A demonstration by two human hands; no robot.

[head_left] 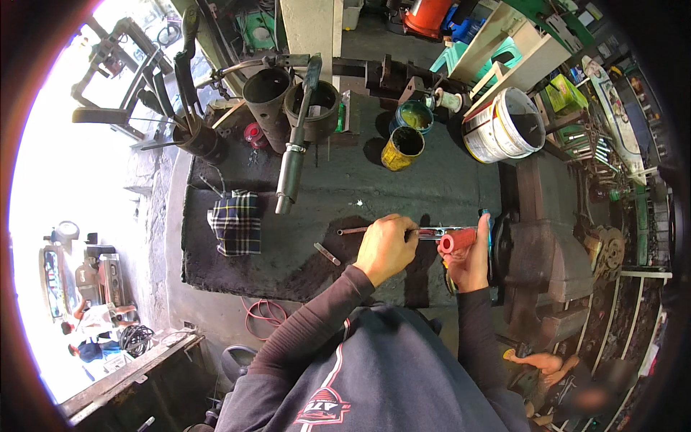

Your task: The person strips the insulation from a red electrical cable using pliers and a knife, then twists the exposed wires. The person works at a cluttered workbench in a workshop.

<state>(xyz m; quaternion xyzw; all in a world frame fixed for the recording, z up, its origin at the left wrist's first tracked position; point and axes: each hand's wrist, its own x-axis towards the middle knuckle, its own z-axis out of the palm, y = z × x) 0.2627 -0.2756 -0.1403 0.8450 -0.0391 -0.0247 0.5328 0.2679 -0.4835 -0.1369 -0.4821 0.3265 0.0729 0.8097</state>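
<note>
- The dark shirt (403, 360) fills the lower middle, its long sleeves reaching up to both hands.
- The left hand (387, 250) is closed, back upward, over a thin brown rod (351, 231), whose hollow-looking end sticks out to the left.
- The right hand (471, 265) is wrapped around a red cylinder (459, 240), its open end angled toward the left hand, thumb raised.
- A shiny metal piece (430, 233) spans the gap between the hands; whether it joins the rod is hidden by the left hand's fingers.
- Beneath them lies the dark workbench top (317, 223), with a short narrow tube (327, 253) left of the left hand and a plaid cloth bundle (237, 223) farther left.
- A red cord (265, 318) is coiled below the bench's near edge.
- Right of the right hand sits a bulky, rusty metal block (543, 212).
- Farther back, a grimy yellow cup (402, 149) stands just in front of a blue-green can (415, 115); a white bucket (497, 129) tilts to their right.
- Left of these, a grey metal cylinder (291, 169) slants before two dark upright pipes (268, 108).
</note>
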